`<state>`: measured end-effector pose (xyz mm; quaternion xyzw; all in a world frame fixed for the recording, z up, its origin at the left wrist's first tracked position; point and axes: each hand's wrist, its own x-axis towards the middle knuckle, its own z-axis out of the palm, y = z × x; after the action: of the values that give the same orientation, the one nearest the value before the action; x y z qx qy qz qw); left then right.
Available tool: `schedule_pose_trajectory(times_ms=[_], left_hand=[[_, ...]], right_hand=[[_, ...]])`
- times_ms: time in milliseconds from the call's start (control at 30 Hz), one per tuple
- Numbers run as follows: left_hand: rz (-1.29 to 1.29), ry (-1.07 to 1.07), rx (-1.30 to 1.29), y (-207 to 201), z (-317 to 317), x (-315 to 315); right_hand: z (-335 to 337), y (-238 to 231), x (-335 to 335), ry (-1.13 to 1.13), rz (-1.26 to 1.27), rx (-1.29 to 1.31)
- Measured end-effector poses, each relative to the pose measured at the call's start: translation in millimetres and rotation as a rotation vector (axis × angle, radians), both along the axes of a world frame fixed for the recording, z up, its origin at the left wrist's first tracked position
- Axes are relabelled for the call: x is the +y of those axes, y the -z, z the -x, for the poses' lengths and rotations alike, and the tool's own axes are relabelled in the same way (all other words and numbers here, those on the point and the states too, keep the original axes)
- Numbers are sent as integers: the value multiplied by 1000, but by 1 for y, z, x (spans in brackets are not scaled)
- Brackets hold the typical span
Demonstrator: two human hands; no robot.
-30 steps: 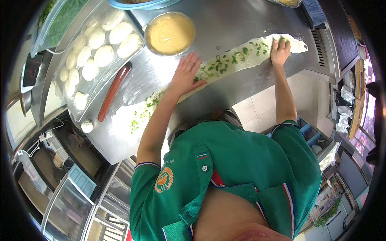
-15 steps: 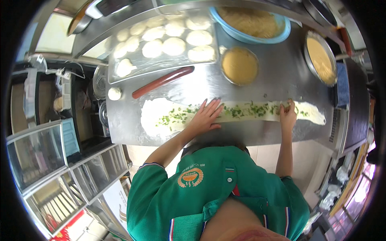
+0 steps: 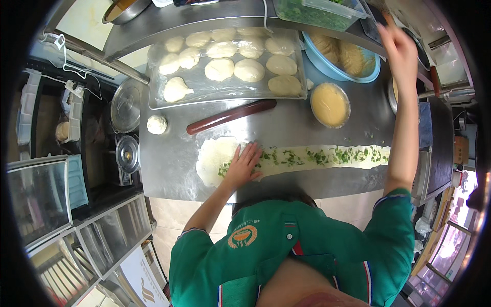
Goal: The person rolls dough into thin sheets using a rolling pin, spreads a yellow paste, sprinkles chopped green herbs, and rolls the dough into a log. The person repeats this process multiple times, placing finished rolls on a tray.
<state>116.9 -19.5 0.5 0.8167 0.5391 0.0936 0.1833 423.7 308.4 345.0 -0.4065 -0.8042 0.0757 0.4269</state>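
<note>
Light left hand [image 3: 244, 165] on thin dough [image 3: 212, 156]

The dough lay as a long strip along the near side of the counter [image 3: 169, 176], broad and rounded at the left, narrower toward the right. The left hand rested palm down near its left end, fingers slightly parted, closed on nothing. The right hand [image 3: 401, 51] was raised at the far right, beside the shelf [image 3: 225, 28] and its tub [image 3: 317, 16]. Blur hid its fingers, so whether they were apart or together could not be told.

The strip looked thin, so a flat palm and gentle pressure seemed best; digging fingertips might have torn it. The greens [image 3: 319, 156] ran in a clumpy band to the right, while much of the left end was bare; small, loose pinches would have suited an even scatter. The right forearm hid the strip's right end, so lifting it clear helped avoid dragging. The rolling pin [image 3: 230, 116] and the yellow paste [image 3: 330, 105] sat just beyond, apart from the dough.
</note>
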Motion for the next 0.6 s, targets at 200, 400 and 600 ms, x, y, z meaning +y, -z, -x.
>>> schedule_pose_trajectory(times_ms=[200,400,600], left_hand=[[-22,-11,-56,9,-2,-2],[57,-46,-37,-6,16,-3],[21,55,-105,-9,27,34]], right_hand=[[102,-10,168,-158,352,-615],[143,-12,177,-106,499,-841],[108,-4,220,-126,179,-732]])
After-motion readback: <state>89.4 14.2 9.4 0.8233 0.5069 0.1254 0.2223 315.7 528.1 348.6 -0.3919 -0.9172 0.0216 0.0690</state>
